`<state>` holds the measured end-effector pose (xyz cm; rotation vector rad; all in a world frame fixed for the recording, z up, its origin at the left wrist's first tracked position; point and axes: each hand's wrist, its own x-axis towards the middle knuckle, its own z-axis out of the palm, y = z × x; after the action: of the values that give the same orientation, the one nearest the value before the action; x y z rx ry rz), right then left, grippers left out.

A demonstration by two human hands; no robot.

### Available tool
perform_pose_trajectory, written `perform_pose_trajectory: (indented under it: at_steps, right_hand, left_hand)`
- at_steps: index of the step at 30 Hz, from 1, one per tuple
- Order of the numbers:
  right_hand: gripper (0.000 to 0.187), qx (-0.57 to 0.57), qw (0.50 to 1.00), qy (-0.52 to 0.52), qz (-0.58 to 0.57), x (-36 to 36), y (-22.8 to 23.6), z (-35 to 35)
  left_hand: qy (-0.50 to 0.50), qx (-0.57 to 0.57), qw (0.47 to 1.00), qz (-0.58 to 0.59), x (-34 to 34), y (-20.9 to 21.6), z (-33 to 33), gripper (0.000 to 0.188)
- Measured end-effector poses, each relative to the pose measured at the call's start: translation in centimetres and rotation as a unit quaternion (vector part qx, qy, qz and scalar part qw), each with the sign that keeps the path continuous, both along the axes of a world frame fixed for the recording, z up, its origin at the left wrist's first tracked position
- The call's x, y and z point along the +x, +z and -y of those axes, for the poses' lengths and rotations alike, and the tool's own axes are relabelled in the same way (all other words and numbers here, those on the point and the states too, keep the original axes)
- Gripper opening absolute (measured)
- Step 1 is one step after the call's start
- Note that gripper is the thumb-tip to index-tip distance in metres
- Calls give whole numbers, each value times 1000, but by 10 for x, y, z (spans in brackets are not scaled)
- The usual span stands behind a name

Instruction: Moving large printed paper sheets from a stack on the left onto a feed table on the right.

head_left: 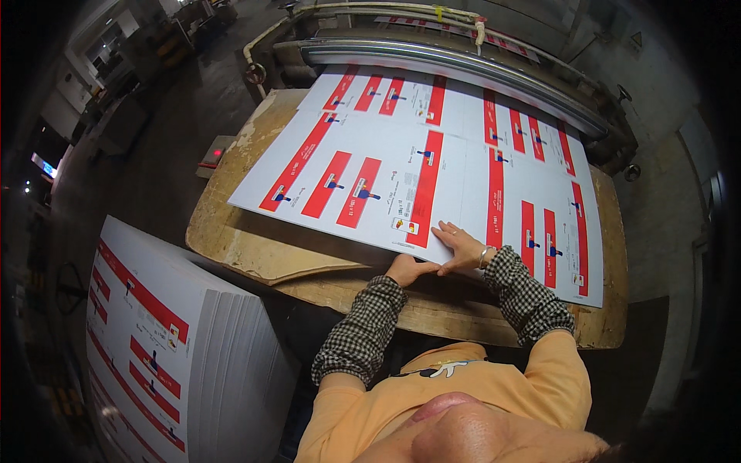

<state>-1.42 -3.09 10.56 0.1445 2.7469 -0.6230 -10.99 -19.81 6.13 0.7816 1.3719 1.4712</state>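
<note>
A large white printed sheet (312, 158) with red bars and small blue figures lies on a worn wooden table, its far part running under a metal roller. My left hand (407, 269) is at the sheet's near edge, thumb pointing right along it. Its other fingers are mostly hidden, so whether they grip the edge is unclear. Beside it, my right hand (461, 248) rests on the print with fingers stretched out and apart, the thumb near the edge and close to the left thumb. The print continues to the right (515, 181) of my right hand.
The wooden table (231, 243) has a ragged near edge. Across the far side runs the metal roller (455, 65) in its machine frame. A tall stack of similar printed sheets (220, 370) stands at the lower left. A small box with a red light (216, 154) sits left of the table.
</note>
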Motion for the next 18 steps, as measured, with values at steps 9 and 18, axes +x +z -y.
perform_pose_trajectory:
  at_steps: [9, 18]
  right_hand:
    - [50, -75, 996, -39, 23, 3, 34, -3]
    - [24, -149, 981, -68, -108, 8, 72, 0]
  left_hand:
    - [-3, -41, 999, -13, 2, -4, -2, 42]
    - [-22, -59, 998, -23, -2, -14, 3, 39]
